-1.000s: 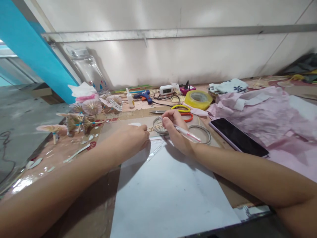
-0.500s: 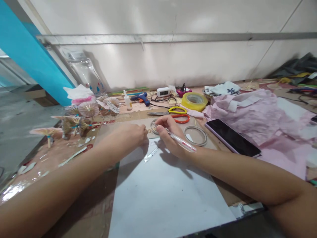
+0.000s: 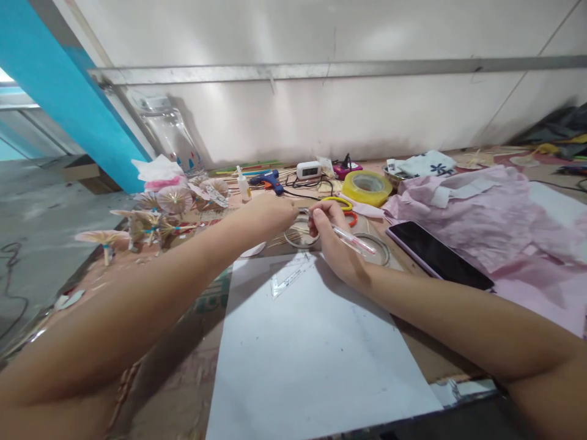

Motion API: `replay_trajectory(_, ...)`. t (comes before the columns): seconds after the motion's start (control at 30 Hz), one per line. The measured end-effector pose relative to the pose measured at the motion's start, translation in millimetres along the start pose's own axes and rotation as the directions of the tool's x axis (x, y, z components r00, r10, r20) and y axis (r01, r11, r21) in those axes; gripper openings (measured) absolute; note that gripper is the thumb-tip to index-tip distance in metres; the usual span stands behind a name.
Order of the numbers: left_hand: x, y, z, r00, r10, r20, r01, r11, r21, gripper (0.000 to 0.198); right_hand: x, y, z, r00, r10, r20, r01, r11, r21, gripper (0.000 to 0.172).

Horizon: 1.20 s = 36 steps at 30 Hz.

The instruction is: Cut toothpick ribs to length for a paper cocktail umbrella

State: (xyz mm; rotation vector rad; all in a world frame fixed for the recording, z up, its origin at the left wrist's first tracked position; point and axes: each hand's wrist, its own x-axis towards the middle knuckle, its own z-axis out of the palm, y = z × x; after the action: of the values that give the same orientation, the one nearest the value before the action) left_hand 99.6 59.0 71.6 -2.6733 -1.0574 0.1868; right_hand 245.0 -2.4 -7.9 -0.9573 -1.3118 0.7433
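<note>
Past the far edge of the white sheet, my left hand is stretched out with its back toward me. Its fingertips are hidden, so I cannot tell whether they grip anything. Of the yellow-handled scissors just beyond, I make out little but a handle loop; the blades are mostly lost between my two hands. My right hand is curled around a clear pink pen, pinching it, with its writing end buried among the fingers. That hand partly covers a metal ring. A clear set square lies on the sheet near the wrist.
</note>
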Motion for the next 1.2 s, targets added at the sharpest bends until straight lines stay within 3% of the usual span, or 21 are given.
replay_trajectory(0.2,-32,-16,22.9,0.996,-0.08,-0.049,0.074,0.99,-0.118,0.03,-1,4,2,0.999,-0.048,0.018,0.048,0.999,-0.003,0.018)
replay_trajectory(0.4,-54,-8,48.2,0.981,-0.185,-0.055,0.153,0.92,-0.361,0.037,-6,0,2,0.999,-0.045,0.019,0.046,0.998,-0.035,0.018)
replay_trajectory(0.57,-57,-3,44.5,0.978,-0.184,-0.101,0.134,0.918,-0.374,0.03,-7,-1,2,0.999,-0.026,0.021,0.027,0.999,-0.039,0.017)
replay_trajectory(0.77,-55,-15,48.7,0.985,-0.175,0.014,0.169,0.927,-0.335,0.023,-7,-3,2,0.997,-0.012,0.072,0.015,0.999,-0.049,0.013)
replay_trajectory(1.03,-65,-11,17.3,0.974,-0.214,0.075,0.226,0.939,-0.26,0.019,-7,-1,0,0.995,-0.021,0.097,0.025,0.999,-0.042,0.015)
replay_trajectory(1.2,-73,-1,26.8,0.976,-0.22,0.004,0.212,0.936,-0.28,0.02,-5,-3,-2,0.962,0.032,0.27,0.011,0.988,-0.153,0.026)
